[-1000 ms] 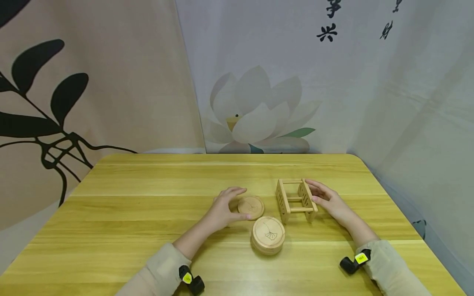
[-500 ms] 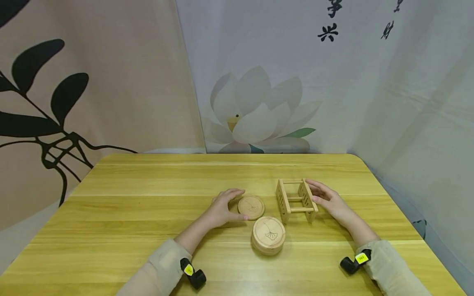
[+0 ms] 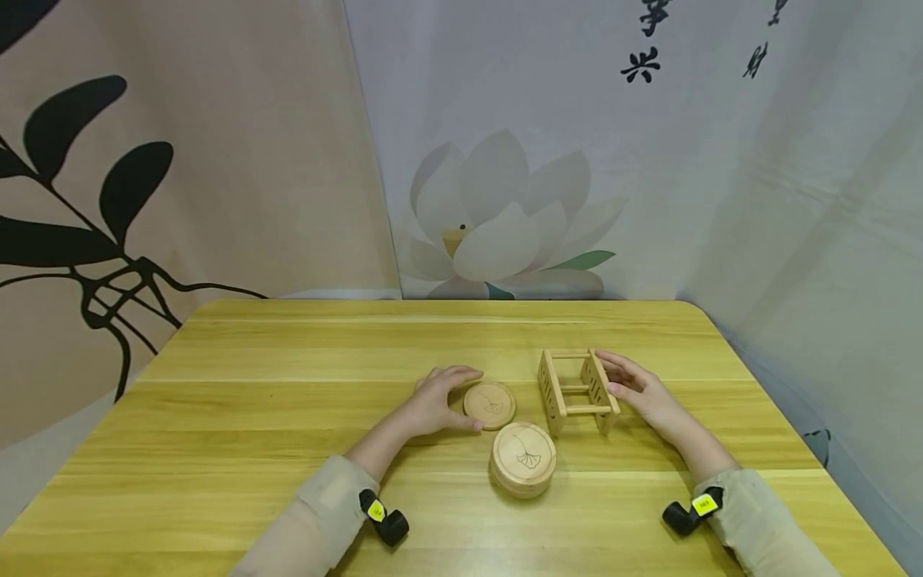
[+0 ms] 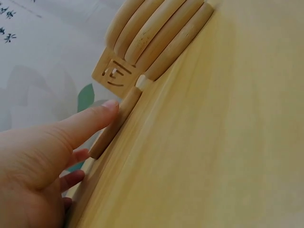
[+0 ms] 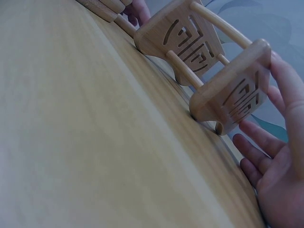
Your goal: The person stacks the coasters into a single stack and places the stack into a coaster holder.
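Observation:
A round wooden coaster with an engraved leaf lies flat on the table. My left hand curves around its left side, thumb at the near rim and index finger stretched past the far side. In the left wrist view the thumb lies along the coaster's edge. Close by, nearer me, stands a stack of several matching coasters. To the right is an upright wooden coaster rack with slotted side panels and crossbars. My right hand touches its right panel, fingers loosely bent.
The wooden table extends widely to the left and in front of these things. A printed cloth backdrop with a lotus hangs behind its far edge. Small black cameras are strapped to both sleeves.
My left wrist and sleeve have shifted slightly right and turned a little. The coasters, the rack and my right hand have stayed in place.

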### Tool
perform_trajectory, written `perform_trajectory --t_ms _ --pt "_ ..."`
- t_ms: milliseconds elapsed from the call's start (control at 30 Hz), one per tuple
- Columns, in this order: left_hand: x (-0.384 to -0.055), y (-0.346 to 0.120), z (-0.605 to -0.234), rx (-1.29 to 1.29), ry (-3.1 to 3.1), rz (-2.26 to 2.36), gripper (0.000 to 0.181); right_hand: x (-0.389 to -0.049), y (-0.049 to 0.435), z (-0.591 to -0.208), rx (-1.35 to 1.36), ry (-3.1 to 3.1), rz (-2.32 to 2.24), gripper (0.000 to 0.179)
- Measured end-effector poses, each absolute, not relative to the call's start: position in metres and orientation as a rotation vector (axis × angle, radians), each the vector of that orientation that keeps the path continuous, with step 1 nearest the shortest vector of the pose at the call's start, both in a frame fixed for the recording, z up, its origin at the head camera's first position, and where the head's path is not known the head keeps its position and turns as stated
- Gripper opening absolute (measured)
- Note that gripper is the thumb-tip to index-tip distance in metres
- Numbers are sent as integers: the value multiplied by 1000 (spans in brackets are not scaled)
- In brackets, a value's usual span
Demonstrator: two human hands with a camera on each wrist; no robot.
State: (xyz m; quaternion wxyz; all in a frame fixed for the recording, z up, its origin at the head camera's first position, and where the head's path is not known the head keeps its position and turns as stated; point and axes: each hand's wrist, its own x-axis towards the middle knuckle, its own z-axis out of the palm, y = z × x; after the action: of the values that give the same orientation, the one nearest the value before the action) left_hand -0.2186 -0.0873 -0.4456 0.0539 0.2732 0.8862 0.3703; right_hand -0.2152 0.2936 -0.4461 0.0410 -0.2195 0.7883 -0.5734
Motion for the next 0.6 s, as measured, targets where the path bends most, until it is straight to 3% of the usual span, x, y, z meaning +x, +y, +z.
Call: perform_trajectory --t_ms 600 --pt "-226 -85 -442 922 2663 980 84 -215 294 -446 -697 2398 -1765 50"
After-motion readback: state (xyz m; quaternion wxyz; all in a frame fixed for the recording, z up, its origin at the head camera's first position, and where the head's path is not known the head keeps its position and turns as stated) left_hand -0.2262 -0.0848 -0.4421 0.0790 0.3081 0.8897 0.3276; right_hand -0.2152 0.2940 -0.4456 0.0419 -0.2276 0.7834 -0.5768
